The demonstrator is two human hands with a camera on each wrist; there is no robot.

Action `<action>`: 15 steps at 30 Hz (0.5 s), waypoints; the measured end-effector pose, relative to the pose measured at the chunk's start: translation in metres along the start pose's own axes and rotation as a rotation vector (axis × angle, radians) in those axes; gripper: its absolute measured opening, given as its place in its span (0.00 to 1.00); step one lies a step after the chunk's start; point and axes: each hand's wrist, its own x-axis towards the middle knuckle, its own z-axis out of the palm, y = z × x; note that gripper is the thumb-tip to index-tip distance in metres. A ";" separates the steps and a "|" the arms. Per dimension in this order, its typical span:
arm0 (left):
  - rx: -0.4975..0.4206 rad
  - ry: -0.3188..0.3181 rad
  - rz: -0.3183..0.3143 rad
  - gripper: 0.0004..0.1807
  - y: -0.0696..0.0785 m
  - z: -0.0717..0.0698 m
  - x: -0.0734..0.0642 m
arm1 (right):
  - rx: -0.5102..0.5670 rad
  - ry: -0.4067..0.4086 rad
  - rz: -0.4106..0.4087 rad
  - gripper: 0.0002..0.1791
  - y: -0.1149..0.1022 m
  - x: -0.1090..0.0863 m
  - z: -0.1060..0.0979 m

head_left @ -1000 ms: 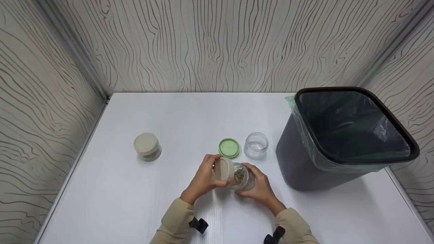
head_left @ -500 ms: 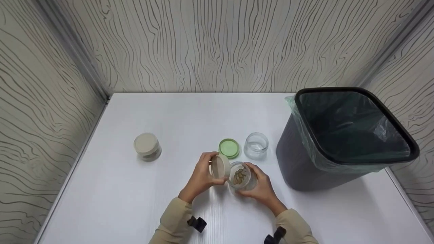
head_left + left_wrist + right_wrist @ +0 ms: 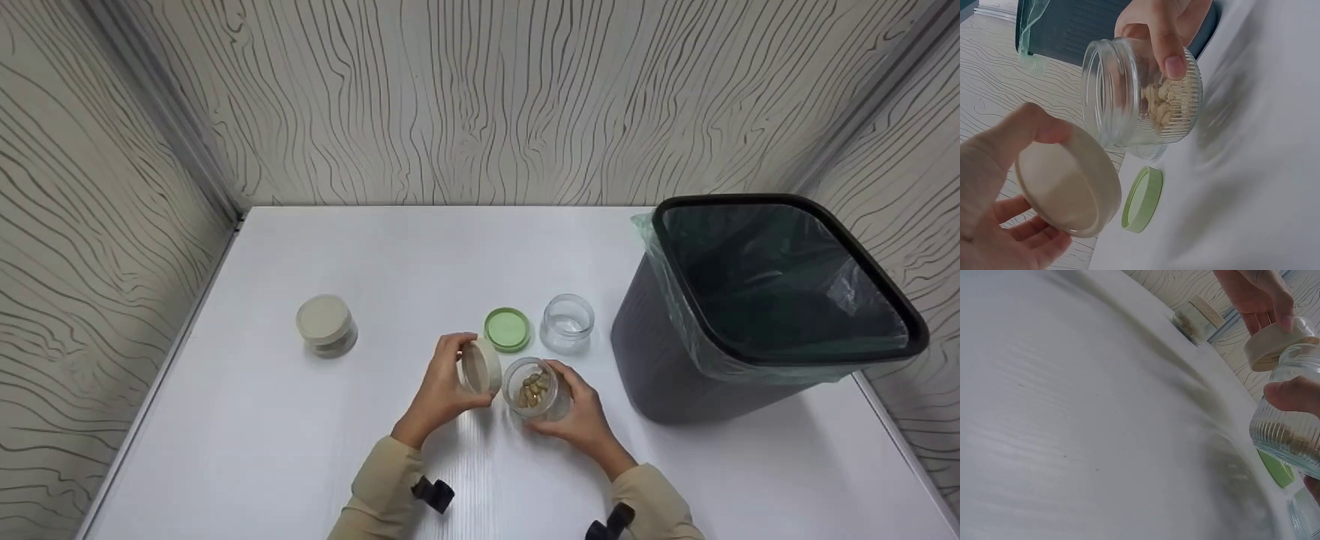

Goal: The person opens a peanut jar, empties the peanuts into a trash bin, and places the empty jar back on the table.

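Note:
My left hand grips a beige screw lid by its edge, fingers and thumb on opposite sides, its hollow underside turned left. My right hand holds a ribbed clear glass jar, tilted so its mouth points toward the lid. Small tan-brown pieces lie inside the jar; their kind is unclear. A narrow gap separates lid and jar in the head view. Just beyond the hands, a green lid lies on the white table, beside a second clear jar without a lid.
A beige-lidded jar stands at the left; the right wrist view shows brownish contents in it. At the right, a tall dark grey bin with a pale green liner stands close to the lidless jar. Patterned walls border the table.
My left hand has drawn the beige lid leftward, away from the jar's mouth. The held jar's mouth has turned upward a little, showing more of the pieces. The other things have stayed put.

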 end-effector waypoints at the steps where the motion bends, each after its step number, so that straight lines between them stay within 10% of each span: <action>1: -0.002 0.007 0.005 0.45 -0.001 0.000 0.000 | -0.006 0.005 -0.003 0.50 -0.002 0.000 0.000; 15: 0.017 0.051 -0.004 0.44 -0.011 -0.001 0.004 | 0.000 -0.019 0.050 0.51 0.004 -0.001 0.001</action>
